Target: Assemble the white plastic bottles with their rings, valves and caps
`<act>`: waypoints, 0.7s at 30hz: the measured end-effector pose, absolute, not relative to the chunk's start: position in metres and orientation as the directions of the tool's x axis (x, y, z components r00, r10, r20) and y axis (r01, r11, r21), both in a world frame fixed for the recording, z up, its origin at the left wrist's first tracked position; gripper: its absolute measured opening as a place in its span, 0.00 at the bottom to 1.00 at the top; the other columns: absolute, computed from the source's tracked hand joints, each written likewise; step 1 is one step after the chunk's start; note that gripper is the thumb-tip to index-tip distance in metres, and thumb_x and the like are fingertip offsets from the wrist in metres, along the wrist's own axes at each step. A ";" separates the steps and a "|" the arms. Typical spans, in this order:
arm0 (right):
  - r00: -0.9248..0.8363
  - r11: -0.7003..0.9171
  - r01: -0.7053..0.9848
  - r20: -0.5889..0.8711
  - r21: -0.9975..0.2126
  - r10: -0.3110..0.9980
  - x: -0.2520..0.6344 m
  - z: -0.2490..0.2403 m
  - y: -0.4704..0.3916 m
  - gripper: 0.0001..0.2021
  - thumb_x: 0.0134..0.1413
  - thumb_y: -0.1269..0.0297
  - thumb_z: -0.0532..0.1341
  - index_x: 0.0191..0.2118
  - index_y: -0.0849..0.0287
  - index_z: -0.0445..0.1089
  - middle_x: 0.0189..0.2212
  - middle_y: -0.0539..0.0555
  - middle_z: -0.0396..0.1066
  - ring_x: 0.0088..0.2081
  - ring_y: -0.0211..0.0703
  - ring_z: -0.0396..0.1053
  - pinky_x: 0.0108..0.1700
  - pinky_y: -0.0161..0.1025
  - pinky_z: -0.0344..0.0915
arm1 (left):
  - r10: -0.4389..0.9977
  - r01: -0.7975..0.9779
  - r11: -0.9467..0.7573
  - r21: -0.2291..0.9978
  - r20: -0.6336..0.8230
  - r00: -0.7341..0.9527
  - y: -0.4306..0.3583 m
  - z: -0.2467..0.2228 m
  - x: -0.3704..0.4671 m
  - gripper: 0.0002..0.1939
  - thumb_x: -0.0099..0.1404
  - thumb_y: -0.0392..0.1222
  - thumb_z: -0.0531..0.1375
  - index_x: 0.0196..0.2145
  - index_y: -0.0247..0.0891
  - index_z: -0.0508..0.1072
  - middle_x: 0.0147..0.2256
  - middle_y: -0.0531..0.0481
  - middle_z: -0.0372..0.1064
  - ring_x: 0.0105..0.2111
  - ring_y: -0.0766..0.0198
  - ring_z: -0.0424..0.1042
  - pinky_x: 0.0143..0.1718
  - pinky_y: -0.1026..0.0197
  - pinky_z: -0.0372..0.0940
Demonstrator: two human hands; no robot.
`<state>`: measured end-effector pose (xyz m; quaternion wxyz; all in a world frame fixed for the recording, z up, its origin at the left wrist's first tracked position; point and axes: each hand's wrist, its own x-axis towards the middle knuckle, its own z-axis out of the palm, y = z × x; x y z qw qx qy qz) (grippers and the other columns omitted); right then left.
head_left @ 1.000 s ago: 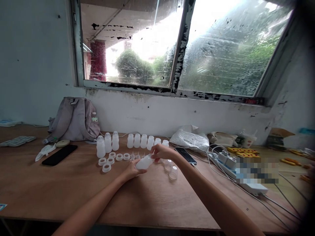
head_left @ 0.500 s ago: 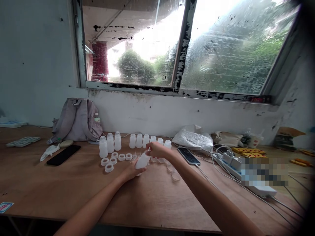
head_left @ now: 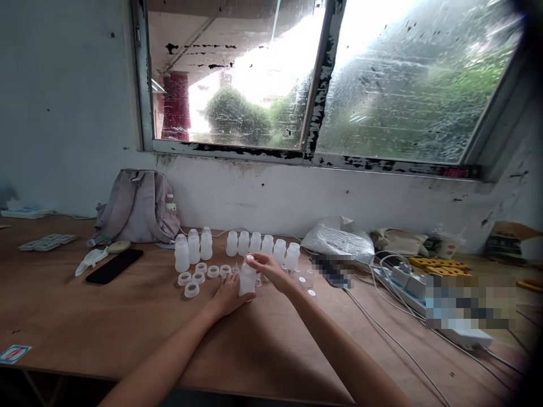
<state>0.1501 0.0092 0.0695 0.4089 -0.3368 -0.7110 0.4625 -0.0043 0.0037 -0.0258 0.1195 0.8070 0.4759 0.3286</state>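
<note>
A frosted white baby bottle (head_left: 247,281) stands nearly upright on the wooden table in front of me. My left hand (head_left: 229,295) is closed around its lower part from the left. At the bottle's top, the fingers of my right hand (head_left: 268,267) pinch the rim; the small part under the fingertips is partly hidden. Left of my hands lie several translucent screw rings (head_left: 192,290). Clear teats (head_left: 236,268) are partly covered by my left hand. Several clear caps (head_left: 311,293) lie beyond my right wrist.
Three assembled bottles (head_left: 181,254) stand at back left, and a row of open bottles (head_left: 243,243) stands behind my hands. A black phone (head_left: 114,267) and backpack (head_left: 136,209) are left. A plastic-wrapped package (head_left: 335,240), cables and power strip (head_left: 462,333) are right.
The held bottle has gone from tilted to nearly upright and now rests lower, at the table. My right hand has come down with its top. The view has shifted slightly.
</note>
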 end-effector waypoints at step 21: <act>-0.440 0.308 -0.114 0.326 -0.944 0.836 0.148 0.049 -0.008 0.23 0.47 0.47 0.56 0.45 0.57 0.69 0.36 0.54 0.71 0.41 0.46 0.65 0.39 0.37 0.60 | 0.714 0.549 -0.700 0.457 0.465 0.523 0.003 0.096 -0.022 0.16 0.55 0.52 0.57 0.37 0.40 0.72 0.34 0.50 0.69 0.36 0.61 0.66 0.36 0.61 0.61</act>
